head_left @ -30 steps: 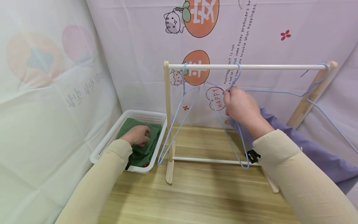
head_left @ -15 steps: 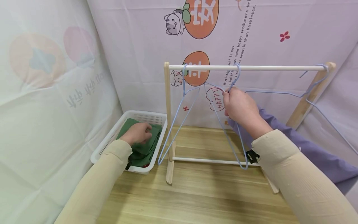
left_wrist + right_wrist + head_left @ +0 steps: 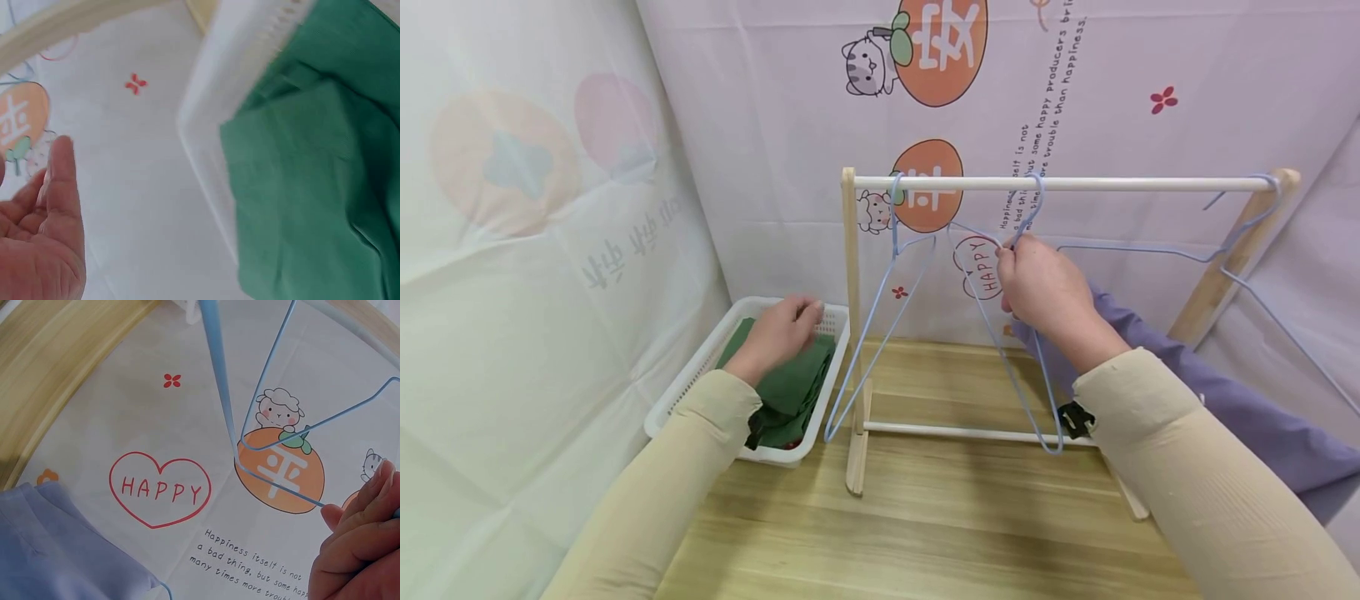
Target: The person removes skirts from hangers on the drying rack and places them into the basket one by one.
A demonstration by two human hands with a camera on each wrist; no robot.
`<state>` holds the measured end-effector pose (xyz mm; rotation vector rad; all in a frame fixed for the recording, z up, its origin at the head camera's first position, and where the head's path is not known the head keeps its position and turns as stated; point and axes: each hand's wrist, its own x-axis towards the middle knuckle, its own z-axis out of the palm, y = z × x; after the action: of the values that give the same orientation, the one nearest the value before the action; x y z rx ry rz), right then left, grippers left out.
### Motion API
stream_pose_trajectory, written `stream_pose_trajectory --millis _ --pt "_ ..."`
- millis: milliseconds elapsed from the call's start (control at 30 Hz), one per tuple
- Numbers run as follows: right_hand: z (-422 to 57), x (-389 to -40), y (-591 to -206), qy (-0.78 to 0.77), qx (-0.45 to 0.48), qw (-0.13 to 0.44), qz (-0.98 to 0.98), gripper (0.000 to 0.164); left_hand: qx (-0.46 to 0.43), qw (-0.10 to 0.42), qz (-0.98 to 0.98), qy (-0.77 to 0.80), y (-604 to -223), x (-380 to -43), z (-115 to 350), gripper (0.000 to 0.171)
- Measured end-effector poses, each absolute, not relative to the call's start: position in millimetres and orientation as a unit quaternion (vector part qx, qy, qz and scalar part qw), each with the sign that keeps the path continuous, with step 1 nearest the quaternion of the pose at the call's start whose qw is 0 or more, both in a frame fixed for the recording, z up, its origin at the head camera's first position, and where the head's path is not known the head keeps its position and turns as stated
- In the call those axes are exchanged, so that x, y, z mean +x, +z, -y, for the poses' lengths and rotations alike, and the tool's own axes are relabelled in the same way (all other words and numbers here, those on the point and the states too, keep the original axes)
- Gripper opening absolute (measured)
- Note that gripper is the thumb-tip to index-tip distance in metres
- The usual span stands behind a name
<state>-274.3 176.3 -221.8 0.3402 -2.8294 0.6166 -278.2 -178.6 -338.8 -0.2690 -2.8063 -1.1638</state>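
Observation:
My left hand [image 3: 780,333] is over the white basket [image 3: 820,417], its fingers loosely bent and holding nothing. Beneath it lies a folded green cloth [image 3: 795,379], which fills much of the basket. In the left wrist view, the green cloth [image 3: 287,194] is beside the empty hand [image 3: 47,231]. My right hand [image 3: 1048,287] grips a light blue clothes hanger [image 3: 220,381] just below its hook, which loops over the rack's white rail [image 3: 1120,184]. The fingers of the right hand [image 3: 362,544] hide part of the hanger's neck.
Another blue hanger [image 3: 880,297] hangs at the rack's left end. At the right end, a third hanger [image 3: 1150,249] hangs by the wooden post [image 3: 1206,300]. A purple garment [image 3: 1225,400] is behind my right forearm. The rack's lower bar [image 3: 955,430] runs just above the wooden tabletop [image 3: 925,533].
My left hand has risen off the green cloth and shifted toward the basket's back, with nothing in it. The right hand keeps its grip on the hanger.

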Motion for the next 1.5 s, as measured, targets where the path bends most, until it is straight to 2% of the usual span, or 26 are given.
stream_pose_trajectory --millis 233,467,533,700,800,900,1133,1367,1500 --pt "-176 -273 -222 0.209 0.114 0.111 0.965 0.040 -0.073 0.084 0.865 -0.490 -322 -272 157 0.055" --pt "-175 -273 -222 0.212 0.114 0.111 0.964 0.040 -0.113 0.146 0.850 -0.493 -308 -265 139 0.062" --pt "-175 -273 -222 0.213 0.113 0.110 0.964 0.040 -0.127 0.162 0.850 -0.485 -306 -263 135 0.070" --pt "-175 -273 -222 0.215 0.113 0.108 0.964 0.041 -0.149 0.205 0.850 -0.461 -304 -263 127 0.100" --pt "-174 -272 -222 0.218 0.113 0.105 0.964 0.042 -0.155 0.216 0.848 -0.458 -303 -264 120 0.107" --pt "-173 -272 -222 0.218 0.110 0.105 0.964 0.043 -0.163 0.210 0.844 -0.466 -304 -264 114 0.103" --pt "-171 -271 -222 0.217 0.105 0.105 0.965 0.042 -0.153 0.211 0.840 -0.476 -309 -270 104 0.073" --pt "-167 -271 -222 0.217 0.109 0.105 0.964 0.041 -0.138 0.223 0.850 -0.457 -313 -276 99 0.078" --pt "-165 -270 -221 0.224 0.107 0.099 0.964 0.042 -0.122 0.217 0.859 -0.446 -312 -279 95 0.056"
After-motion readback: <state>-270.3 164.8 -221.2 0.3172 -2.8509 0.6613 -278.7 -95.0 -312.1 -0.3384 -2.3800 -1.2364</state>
